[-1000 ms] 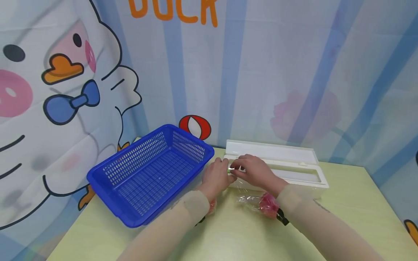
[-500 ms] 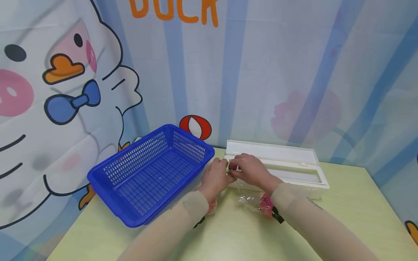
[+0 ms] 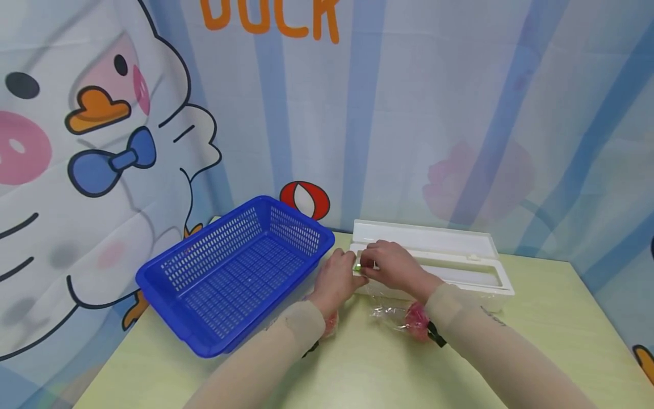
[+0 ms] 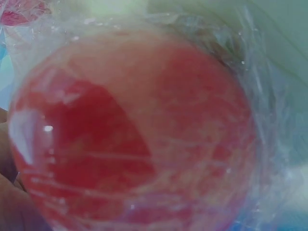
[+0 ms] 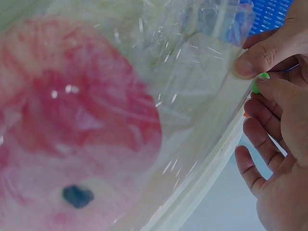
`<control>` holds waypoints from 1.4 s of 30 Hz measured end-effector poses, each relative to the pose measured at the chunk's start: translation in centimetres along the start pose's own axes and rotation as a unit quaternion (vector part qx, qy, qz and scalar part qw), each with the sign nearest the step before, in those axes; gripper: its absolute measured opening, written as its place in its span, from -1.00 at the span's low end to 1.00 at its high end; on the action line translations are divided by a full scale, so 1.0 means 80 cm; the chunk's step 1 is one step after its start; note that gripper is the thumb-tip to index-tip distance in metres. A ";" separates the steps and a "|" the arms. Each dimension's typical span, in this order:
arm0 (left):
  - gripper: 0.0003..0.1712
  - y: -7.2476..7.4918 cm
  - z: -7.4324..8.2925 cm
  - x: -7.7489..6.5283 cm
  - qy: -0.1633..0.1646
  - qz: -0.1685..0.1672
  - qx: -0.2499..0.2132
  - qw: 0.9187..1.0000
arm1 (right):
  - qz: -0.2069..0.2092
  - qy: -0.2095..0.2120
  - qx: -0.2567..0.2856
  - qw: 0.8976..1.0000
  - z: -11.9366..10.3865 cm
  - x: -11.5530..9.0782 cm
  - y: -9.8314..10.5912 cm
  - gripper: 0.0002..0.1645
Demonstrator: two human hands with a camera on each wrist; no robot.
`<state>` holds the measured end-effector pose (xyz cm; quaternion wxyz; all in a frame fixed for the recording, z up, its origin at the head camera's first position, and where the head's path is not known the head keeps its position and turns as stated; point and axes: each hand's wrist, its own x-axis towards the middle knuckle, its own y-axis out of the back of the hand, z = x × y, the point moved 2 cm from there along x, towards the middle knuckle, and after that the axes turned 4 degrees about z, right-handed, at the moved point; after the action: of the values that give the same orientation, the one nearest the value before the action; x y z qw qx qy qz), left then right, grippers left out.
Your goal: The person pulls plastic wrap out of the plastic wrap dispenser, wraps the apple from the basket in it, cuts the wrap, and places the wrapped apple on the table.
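A long white cling film dispenser (image 3: 480,276) stands on the table with its lid (image 3: 424,234) up and a white roll (image 3: 457,274) inside. My left hand (image 3: 334,282) grips its left end, thumb against the front. Beside that thumb, my right hand (image 3: 390,264) pinches a small green piece (image 5: 261,83) between thumb and fingers. Clear film (image 5: 192,91) hangs in front of the dispenser. A round pink fruit (image 3: 417,321) in crinkled film lies below my right wrist. Another film-wrapped red fruit (image 4: 130,130) fills the left wrist view and is mostly hidden behind my left forearm in the head view.
To the left, a blue perforated basket (image 3: 245,272) stands at an angle on the pale table (image 3: 368,375). Behind everything hangs a printed cloth backdrop (image 3: 409,113) with a cartoon duck on its left side.
My right hand has shifted slightly, and its fingers still work at the dispenser's left end. The left hand, basket and dispenser have stayed almost where they were.
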<state>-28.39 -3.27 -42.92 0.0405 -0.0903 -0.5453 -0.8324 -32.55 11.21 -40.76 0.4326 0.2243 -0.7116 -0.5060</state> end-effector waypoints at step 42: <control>-0.46 0.003 0.004 0.000 -0.011 -0.029 0.012 0.999 | -0.064 -0.016 -0.117 0.991 0.075 -0.133 0.082 -0.65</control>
<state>-28.35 -3.12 -42.55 0.0112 -0.0832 -0.5584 -0.8253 -31.24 25.00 -39.59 0.4108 0.2090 -0.6384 -0.6165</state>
